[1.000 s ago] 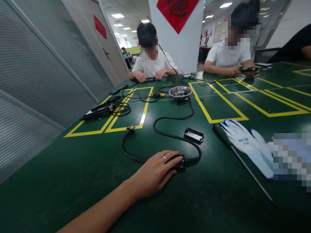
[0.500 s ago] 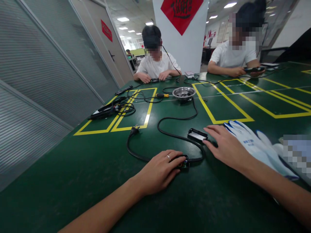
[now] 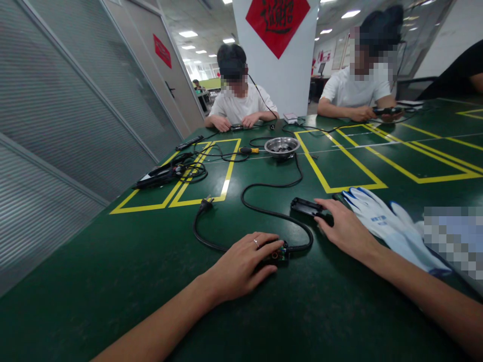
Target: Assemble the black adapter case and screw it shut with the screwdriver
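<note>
My left hand (image 3: pixel 251 261), a ring on one finger, is closed over a small open black adapter case with a circuit board (image 3: pixel 278 254) showing, and its fingers cover much of it. A black cord (image 3: pixel 260 207) leaves the case on the right and curves away up the table. From its other side a second cord runs to a two-pin plug (image 3: pixel 207 202). My right hand (image 3: pixel 341 221) grips the right end of an empty black plastic case half (image 3: pixel 305 206) between thumb and fingers. The hollow inside of this case half is visible.
White gloves with blue cuffs (image 3: pixel 381 221) lie beside my right forearm. Farther off are a metal bowl (image 3: pixel 282 146) with small dark parts, a yellow-and-black screwdriver (image 3: pixel 249 150) and a bundle of cables (image 3: pixel 169 173). Two people in white shirts sit across the green table (image 3: pixel 113 281).
My right hand has tilted the black case half, so the white area seen inside it before no longer shows. My left hand stays on the adapter. The view has shifted slightly.
</note>
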{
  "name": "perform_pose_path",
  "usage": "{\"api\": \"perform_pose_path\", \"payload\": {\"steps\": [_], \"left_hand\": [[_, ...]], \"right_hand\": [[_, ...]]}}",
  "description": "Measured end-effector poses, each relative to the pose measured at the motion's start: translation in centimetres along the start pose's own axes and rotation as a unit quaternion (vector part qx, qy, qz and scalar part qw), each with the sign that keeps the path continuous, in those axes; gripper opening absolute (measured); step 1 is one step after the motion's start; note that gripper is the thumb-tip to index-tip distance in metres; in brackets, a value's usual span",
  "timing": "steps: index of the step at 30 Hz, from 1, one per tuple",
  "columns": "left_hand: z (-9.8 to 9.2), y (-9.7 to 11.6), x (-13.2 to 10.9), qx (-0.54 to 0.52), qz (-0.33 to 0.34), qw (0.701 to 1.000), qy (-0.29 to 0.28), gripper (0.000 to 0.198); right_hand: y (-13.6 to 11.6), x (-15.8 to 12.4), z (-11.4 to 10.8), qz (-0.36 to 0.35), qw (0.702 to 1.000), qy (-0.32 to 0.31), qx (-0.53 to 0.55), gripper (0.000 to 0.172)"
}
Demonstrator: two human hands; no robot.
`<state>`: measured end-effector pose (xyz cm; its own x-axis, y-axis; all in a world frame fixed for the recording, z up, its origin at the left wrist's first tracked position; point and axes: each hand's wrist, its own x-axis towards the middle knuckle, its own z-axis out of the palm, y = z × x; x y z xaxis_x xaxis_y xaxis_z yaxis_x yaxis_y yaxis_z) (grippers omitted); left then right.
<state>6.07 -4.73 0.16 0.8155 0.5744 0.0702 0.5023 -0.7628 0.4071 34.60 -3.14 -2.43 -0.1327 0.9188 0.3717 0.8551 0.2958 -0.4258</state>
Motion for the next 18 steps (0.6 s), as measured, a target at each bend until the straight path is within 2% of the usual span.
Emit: {"api": "perform_pose_path", "payload": {"steps": [2,5,9,12,15,16,18], "left_hand": [[0.0,-0.2,-0.2,-0.020,-0.008,0.999,0.029,0.052],[-0.1,-0.7,-0.3,-0.055,-0.033,0.993,0.102,0.044],[0.1,-0.5,-0.2,-0.142,-0.095,0.968,0.185,0.040],[0.4,0.8,0.1,-0.300,-0.112,0.928,0.191,0.044],[0.5,2.2,0.2,-0.439,-0.093,0.875,0.182,0.041],[0.3,2.4,0.1,-0.450,-0.087,0.869,0.188,0.041],[-0.3,2.3,-0.3,-0.399,-0.080,0.890,0.204,0.042]], "right_hand": [[-0.4,0.1,-0.4,0.013,0.999,0.022,0.023,0.045],[-1.4,-0.1,-1.3,0.029,0.996,0.050,0.062,0.045],[-4.4,-1.3,-1.9,0.027,0.991,0.029,0.129,0.047],[-7.2,-3.0,-1.6,0.004,0.984,-0.024,0.176,0.045],[-9.2,-4.2,-0.9,-0.014,0.971,-0.077,0.225,0.044],[-9.4,-4.4,-0.8,-0.013,0.966,-0.091,0.242,0.046],[-9.1,-4.4,-0.8,0.002,0.961,-0.094,0.259,0.049]]}}
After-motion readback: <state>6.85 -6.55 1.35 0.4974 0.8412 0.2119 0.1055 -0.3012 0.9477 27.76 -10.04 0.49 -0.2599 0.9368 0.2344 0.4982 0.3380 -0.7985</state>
